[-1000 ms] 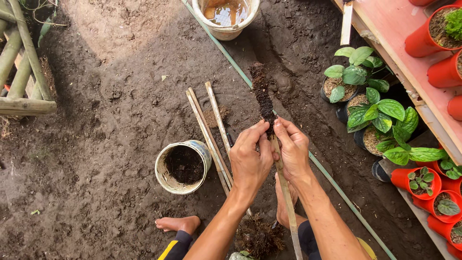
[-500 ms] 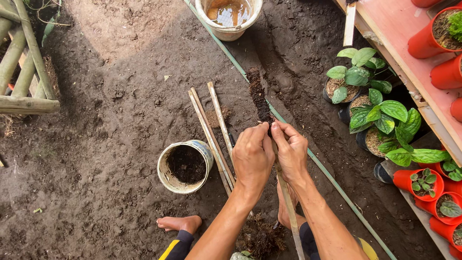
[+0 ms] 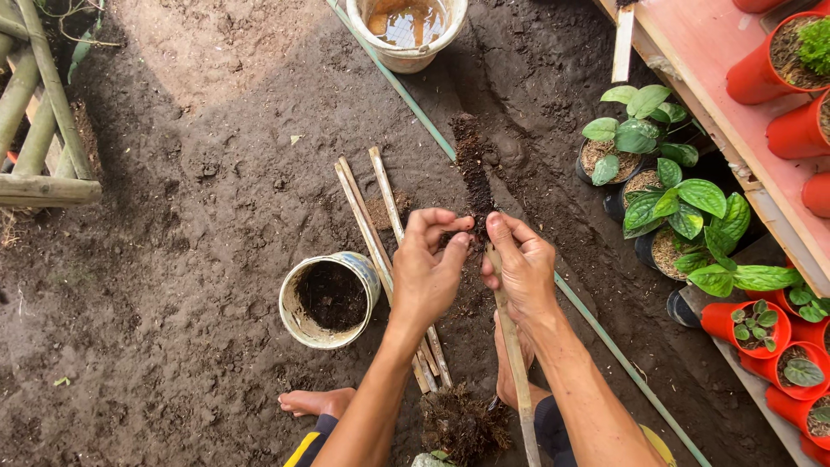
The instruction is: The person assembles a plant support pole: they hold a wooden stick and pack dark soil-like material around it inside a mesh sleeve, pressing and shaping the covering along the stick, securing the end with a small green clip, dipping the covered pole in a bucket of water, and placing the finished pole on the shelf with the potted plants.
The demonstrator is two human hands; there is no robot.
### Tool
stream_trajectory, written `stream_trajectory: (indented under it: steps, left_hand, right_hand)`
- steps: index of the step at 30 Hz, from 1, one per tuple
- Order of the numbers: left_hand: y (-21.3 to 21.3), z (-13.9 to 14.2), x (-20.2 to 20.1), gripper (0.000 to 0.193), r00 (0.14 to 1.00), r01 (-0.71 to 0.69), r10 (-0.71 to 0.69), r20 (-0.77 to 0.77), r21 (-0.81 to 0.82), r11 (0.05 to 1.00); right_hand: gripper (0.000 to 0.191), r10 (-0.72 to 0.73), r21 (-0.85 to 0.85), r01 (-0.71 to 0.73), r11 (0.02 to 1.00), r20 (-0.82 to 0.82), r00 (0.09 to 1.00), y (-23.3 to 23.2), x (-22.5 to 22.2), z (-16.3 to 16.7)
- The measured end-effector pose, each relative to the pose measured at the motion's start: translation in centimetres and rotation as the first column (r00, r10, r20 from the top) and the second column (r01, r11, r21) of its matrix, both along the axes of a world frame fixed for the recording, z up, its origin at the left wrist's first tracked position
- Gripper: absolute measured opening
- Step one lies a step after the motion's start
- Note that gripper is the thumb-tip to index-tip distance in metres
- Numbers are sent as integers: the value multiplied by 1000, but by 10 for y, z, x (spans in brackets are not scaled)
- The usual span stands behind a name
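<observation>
Head view, only cam: both hands meet mid-frame on a long stake (image 3: 506, 329) whose upper part is wrapped in dark coco-fibre/moss (image 3: 471, 169). Stake's long axis runs near-vertical in frame, slightly tilted: wrapped end points away from the person toward the white bucket of water (image 3: 406, 30), bare end comes back down between the person's knees. Left hand (image 3: 430, 268) sits just left of the stake, fingers curled, thumb and fingertips pinching fibre at the lower edge of the wrap. Right hand (image 3: 521, 268) is just right of it, clenched round the stake below the wrap, thumb tip pressing at the fibre edge. Both hands touch the thing at about the same height, so neither is clearly nearer; the wrapped length lies beyond/above both, bare wood below the right hand. Key relation: fibre edge sits right at the fingertips, axis pointing away from the body. Loose clump of fibre (image 3: 462, 424) lies on the ground near the person, below the hands, just beside the stake's lower end. A bundle of spare bamboo sticks (image 3: 380, 225) lies on the soil left of the left hand, roughly parallel to the stake, partly hidden under the forearm. Small can of dark soil (image 3: 328, 298) stands left of the sticks, apart from the hands. Green hose (image 3: 605, 337) crosses diagonally behind the stake. Potted leafy plants (image 3: 683, 207) and red pots (image 3: 756, 324) to the right, well apart. Bare foot (image 3: 316, 402) at lower left.
</observation>
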State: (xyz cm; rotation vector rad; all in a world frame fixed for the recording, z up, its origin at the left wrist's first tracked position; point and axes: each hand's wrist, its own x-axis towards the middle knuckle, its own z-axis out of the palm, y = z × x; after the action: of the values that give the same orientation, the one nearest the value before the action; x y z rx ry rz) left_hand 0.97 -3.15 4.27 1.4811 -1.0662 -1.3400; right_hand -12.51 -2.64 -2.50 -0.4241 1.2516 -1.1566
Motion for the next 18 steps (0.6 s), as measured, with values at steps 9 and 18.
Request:
stream_trajectory:
  steps: [9, 18]
  left_hand:
    - [13, 3, 2, 19, 987, 29, -13, 160, -98, 995]
    - [23, -2, -24, 15, 964, -48, 132, 232, -335, 941]
  right_hand:
    - [32, -54, 34, 51, 998, 104, 993, -3, -6, 5]
    - [31, -36, 5, 36, 999, 62, 997, -2, -7, 4]
